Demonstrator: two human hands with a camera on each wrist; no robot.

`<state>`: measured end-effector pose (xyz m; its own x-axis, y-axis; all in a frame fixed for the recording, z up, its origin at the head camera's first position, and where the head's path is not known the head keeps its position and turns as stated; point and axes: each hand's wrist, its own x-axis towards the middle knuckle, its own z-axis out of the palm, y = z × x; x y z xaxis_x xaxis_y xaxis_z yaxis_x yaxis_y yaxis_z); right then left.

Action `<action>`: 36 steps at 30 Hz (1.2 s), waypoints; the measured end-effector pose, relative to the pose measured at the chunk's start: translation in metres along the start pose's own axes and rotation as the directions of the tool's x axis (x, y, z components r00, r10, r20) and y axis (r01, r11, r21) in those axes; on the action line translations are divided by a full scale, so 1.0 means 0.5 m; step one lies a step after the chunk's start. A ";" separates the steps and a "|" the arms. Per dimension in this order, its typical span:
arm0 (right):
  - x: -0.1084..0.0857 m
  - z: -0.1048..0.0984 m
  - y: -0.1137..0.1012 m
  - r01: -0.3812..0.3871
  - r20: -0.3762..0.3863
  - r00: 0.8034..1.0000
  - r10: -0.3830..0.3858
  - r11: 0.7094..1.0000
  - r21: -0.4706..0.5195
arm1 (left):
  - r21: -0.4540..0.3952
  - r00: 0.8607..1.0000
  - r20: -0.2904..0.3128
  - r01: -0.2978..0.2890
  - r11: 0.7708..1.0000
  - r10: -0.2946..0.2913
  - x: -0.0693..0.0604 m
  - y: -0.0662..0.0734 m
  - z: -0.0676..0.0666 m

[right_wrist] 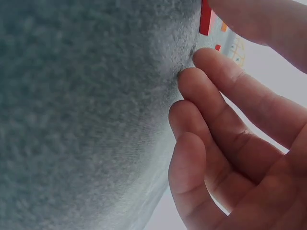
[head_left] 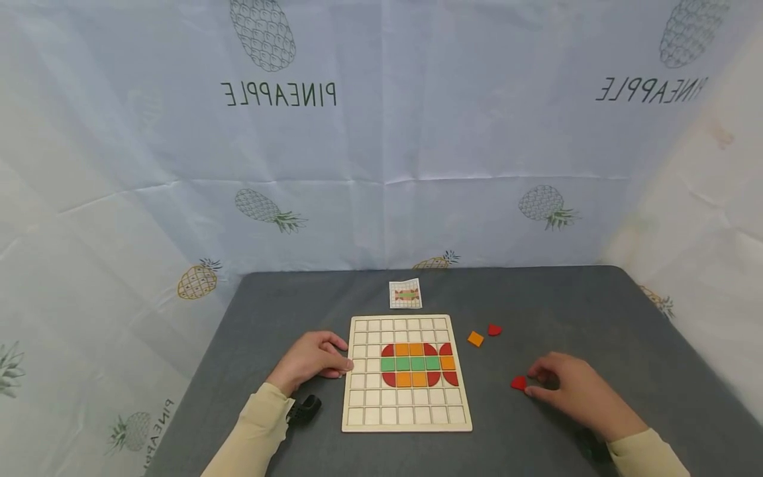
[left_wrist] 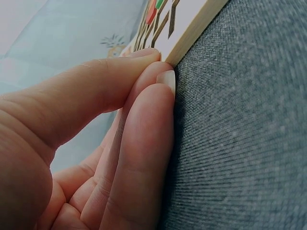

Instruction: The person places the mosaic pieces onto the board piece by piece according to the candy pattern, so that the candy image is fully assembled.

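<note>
A wooden grid board [head_left: 363,416] lies on the table, with red quarter-round tiles, orange square tiles [head_left: 403,379] and a row of green square tiles [head_left: 418,363] in its cells. At its left edge, my left hand [head_left: 312,361] pinches the rim between thumb and fingertips; the left wrist view shows the board's corner [left_wrist: 192,36] there. To the right of the board, my right hand [head_left: 572,387] is beside a loose red tile [head_left: 518,383]. Its thumb is at the tile [right_wrist: 205,19], while the index finger stands apart from the thumb.
An orange square tile [head_left: 475,338] and another red tile [head_left: 495,329] lie right of the board. Behind the board is a small pattern card [head_left: 405,293]. The dark grey table [head_left: 286,298] meets a hanging pineapple-print cloth [head_left: 381,218] at the back.
</note>
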<state>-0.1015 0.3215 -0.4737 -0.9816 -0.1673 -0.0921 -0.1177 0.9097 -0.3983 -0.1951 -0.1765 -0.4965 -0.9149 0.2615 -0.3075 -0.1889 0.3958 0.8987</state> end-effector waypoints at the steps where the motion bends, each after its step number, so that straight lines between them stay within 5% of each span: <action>1: 0.001 -0.001 -0.001 0.001 0.001 1.000 -0.001 1.000 -0.003 | -0.002 1.000 0.004 -0.002 1.000 0.002 0.000 -0.001 0.000; 11: 0.004 -0.003 0.000 0.094 -0.023 0.995 -0.095 0.995 -0.031 | -0.004 1.000 0.003 0.008 1.000 -0.008 0.001 0.003 0.000; 28: 0.076 0.028 -0.059 0.168 -0.033 0.985 -0.170 0.984 -0.060 | -0.011 1.000 -0.011 0.021 1.000 -0.021 0.002 0.000 0.005; 36: 0.080 0.031 -0.061 0.166 -0.030 0.985 -0.168 0.984 -0.062 | -0.012 1.000 -0.004 0.020 1.000 -0.020 0.003 -0.002 0.002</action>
<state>-0.1347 0.2812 -0.4793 -0.9518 -0.3066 0.0036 -0.2883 0.8910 -0.3506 -0.1958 -0.1757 -0.4981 -0.9125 0.2500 -0.3237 -0.2111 0.3901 0.8963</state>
